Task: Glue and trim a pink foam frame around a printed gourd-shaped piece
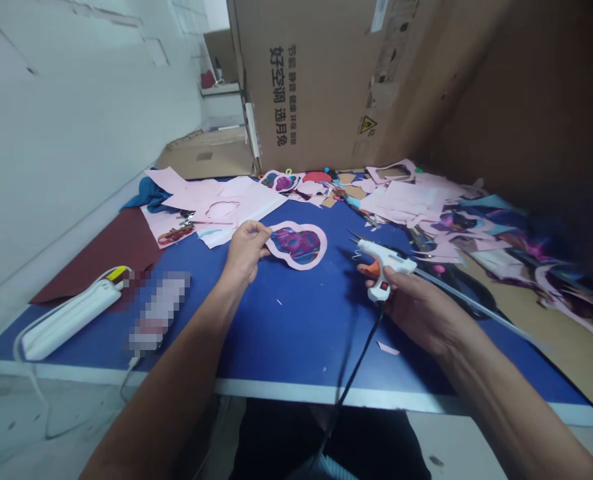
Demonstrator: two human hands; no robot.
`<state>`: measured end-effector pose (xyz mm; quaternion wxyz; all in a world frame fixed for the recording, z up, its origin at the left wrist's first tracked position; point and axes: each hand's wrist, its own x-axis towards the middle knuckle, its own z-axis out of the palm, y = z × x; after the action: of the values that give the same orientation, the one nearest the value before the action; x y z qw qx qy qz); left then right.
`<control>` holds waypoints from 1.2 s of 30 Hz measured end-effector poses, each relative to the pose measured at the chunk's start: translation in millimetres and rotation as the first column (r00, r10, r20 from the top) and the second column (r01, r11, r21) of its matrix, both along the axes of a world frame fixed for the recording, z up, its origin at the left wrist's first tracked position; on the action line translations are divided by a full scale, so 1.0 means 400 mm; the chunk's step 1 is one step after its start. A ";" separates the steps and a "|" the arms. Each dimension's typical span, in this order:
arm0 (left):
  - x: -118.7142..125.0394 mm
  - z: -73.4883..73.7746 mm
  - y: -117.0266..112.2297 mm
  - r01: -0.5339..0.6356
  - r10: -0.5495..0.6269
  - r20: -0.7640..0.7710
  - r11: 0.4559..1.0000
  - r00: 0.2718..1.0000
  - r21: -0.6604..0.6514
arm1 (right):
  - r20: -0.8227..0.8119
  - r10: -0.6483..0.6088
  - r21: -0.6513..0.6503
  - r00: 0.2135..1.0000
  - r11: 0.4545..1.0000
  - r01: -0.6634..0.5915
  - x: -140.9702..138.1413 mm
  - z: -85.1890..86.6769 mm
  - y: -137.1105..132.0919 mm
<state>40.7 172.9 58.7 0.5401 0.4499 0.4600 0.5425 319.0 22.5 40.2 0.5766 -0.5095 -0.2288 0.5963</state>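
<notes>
Between the thumb and fingers of my left hand (249,252) is the left edge of a cut-out piece (299,247), rounded and lobed, with a pink border around a purple and blue patterned middle. It is held just over the blue tabletop (281,333). My right hand (411,300) grips a white hot glue gun (383,257) with an orange trigger. The nozzle points up and left, apart from the cut-out. A long translucent glue stick (476,303) sticks out of its back, and a black cord (353,380) hangs from its handle.
Pink sheets (241,200) and scraps (416,200) lie along the back. A large cardboard box (326,87) stands behind them. At left are a white power strip (73,320), a maroon sheet (101,250) and a blurred-out device (161,310). Patterned scraps (496,230) pile up at right.
</notes>
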 end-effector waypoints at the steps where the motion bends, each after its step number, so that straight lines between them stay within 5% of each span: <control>1: 0.000 0.006 -0.002 -0.013 0.013 0.022 1.000 1.000 -0.002 | 0.005 0.010 0.001 1.000 1.000 -0.010 0.001 -0.001 0.004; 11: -0.039 0.036 0.020 -0.166 0.158 0.164 0.985 0.974 0.039 | -0.075 0.104 -0.085 0.992 0.990 -0.111 -0.014 -0.001 0.060; 18: -0.051 0.019 0.039 -0.208 0.190 0.175 0.974 0.966 0.092 | -0.077 0.214 -0.153 0.974 0.963 -0.224 -0.020 0.018 0.016; 25: -0.054 0.011 0.049 -0.224 0.190 0.202 0.960 0.961 0.167 | -0.279 0.196 -0.229 0.940 0.937 -0.264 -0.078 0.048 -0.012; 36: -0.045 0.004 0.047 -0.193 0.161 0.170 0.963 0.972 0.190 | -0.295 0.379 -0.174 0.877 0.881 -0.440 -0.111 0.051 -0.036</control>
<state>22.6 191.6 60.5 0.4736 0.4173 0.3972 0.6662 274.6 8.2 60.7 0.3962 -0.4337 -0.1844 0.7880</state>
